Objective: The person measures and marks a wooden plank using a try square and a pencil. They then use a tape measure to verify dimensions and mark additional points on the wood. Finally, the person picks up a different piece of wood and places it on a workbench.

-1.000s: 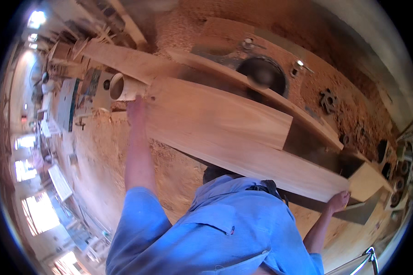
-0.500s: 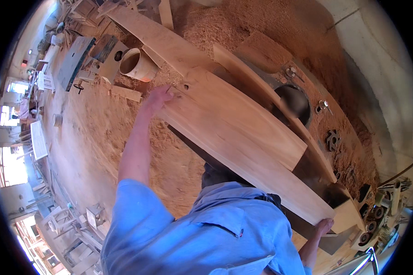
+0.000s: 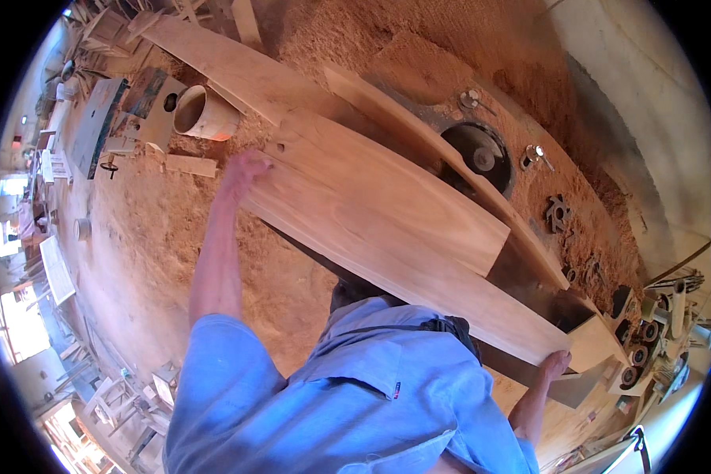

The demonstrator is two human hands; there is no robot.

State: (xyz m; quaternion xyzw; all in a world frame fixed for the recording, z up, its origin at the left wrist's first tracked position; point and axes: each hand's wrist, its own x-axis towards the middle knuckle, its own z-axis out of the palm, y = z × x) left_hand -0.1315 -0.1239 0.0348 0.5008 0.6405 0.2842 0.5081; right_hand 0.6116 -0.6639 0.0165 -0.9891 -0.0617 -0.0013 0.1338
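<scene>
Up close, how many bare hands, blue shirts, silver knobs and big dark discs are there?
Bare hands, left hand and right hand: 2
Blue cloth shirt: 1
Shiny silver metal knobs: 2
Big dark round metal disc: 1
Total: 6

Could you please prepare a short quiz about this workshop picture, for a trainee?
1. True or false: the open, off-white, cylindrical bucket is nearer to the left-hand grip than to the right-hand grip.
2. Where is the dark, round disc, relative to the long, straight wooden rail?
A) on the person's side
B) on the far side
C) lying on top
3. Fill in left or right: the right-hand grip is at the ____ end of the long, flat, pale wooden board.

Key: 1 true; 2 B; 3 right.
</scene>
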